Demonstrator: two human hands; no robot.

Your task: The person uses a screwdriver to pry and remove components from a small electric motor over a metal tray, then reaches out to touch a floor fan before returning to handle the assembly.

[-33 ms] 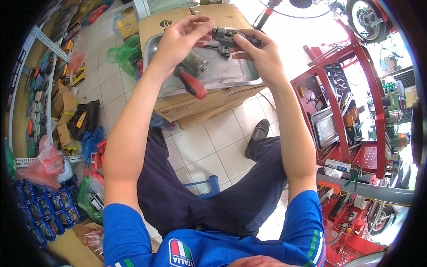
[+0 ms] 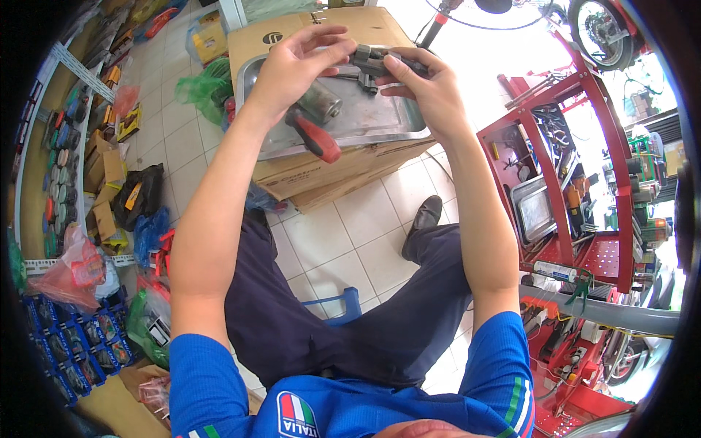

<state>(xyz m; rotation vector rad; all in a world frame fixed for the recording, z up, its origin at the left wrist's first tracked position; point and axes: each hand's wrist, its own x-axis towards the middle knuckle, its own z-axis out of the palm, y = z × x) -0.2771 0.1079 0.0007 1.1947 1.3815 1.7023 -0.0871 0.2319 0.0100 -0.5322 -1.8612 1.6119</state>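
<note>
My right hand [image 2: 422, 77] is closed around a dark metal part [image 2: 374, 62] with a blocky, nut-like end pointing left. My left hand [image 2: 310, 62] is beside that end, fingers loosely curled and apart, the thumb tip at or almost touching the metal. Below both hands is a shallow metal tray [image 2: 380, 125]. A grey metal cylinder [image 2: 321, 102] lies in it under my left wrist. Near it a screwdriver with a red and black handle [image 2: 315, 139] sticks out over the tray's near edge, its front part hidden by my left arm.
The tray stands on a cardboard box [image 2: 343, 175] on the tiled floor. On the right is a red tool rack [image 2: 613, 182] holding tools and another metal tray [image 2: 534, 208]. Shelves with packaged goods [image 2: 66, 175] and plastic bags line the left. A blue stool [image 2: 343, 305] shows between my legs.
The dark metal part and the left thumb tip have shifted very slightly to the right. Nothing else has visibly moved.
</note>
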